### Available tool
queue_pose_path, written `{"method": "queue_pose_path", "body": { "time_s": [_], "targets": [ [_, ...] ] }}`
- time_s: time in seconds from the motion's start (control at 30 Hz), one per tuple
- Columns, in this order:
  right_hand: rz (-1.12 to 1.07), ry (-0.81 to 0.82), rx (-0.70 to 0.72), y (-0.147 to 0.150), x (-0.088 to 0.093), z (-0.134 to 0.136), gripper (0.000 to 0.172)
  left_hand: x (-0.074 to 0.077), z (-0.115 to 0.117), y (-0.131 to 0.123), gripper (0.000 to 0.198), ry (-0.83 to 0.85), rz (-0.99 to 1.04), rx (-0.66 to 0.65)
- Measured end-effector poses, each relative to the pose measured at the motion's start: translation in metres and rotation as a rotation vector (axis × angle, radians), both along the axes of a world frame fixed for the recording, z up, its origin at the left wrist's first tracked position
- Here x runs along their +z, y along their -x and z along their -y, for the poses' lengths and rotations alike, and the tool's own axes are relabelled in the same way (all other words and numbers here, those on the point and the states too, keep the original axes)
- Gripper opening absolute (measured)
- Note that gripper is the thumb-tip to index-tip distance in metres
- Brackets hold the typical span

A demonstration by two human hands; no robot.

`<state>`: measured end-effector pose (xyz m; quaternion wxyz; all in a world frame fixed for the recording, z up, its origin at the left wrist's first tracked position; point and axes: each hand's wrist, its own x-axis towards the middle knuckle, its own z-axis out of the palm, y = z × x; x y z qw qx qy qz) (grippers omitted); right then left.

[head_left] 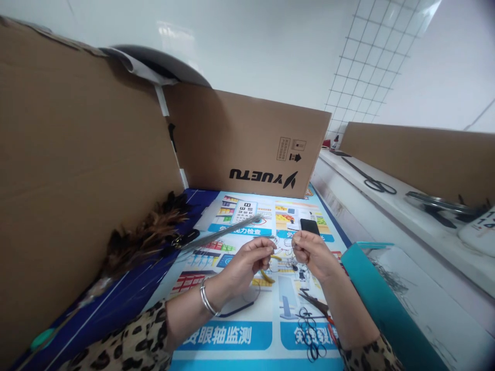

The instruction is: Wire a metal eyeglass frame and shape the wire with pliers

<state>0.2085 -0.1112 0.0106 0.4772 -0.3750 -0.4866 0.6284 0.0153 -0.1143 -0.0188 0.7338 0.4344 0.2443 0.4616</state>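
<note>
My left hand [257,253] is closed in a pinch above the printed table cover, thumb pressed to forefinger. Facing it a short gap away, my right hand [310,252] pinches too. What the fingertips hold is too fine to make out; thin wire-like lines show around them. Below the left hand lies a tool with yellow handles [266,277]. Small dark pieces [301,274] are scattered between the hands. Near my right forearm are dark-bladed cutters [314,302] with red handles, and several black rings [309,330] lie in front of them.
A bundle of thin grey rods [228,232] lies left of centre, beside brown feathers [147,234]. A black flat object [310,225] sits behind my right hand. Cardboard panels [247,134] wall the back and left. At right stands a teal-edged box [386,299] with thin metal pieces; scissors [373,181] lie on the ledge.
</note>
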Motion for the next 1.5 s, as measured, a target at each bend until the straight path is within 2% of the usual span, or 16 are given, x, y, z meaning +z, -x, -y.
{"method": "queue_pose_path", "body": {
  "time_s": [0.57, 0.87, 1.5],
  "targets": [
    [0.089, -0.048, -0.046, -0.003, -0.004, -0.004, 0.017, 0.005, 0.002, 0.0, 0.013, 0.057, 0.07, -0.01],
    [0.1, -0.056, -0.051, -0.004, -0.005, -0.004, 0.016, 0.004, 0.002, -0.001, 0.019, 0.018, 0.062, -0.001],
    [0.141, -0.058, -0.05, 0.0, 0.006, 0.003, 0.019, 0.004, 0.003, -0.002, 0.016, 0.033, 0.029, -0.047]
  ]
}}
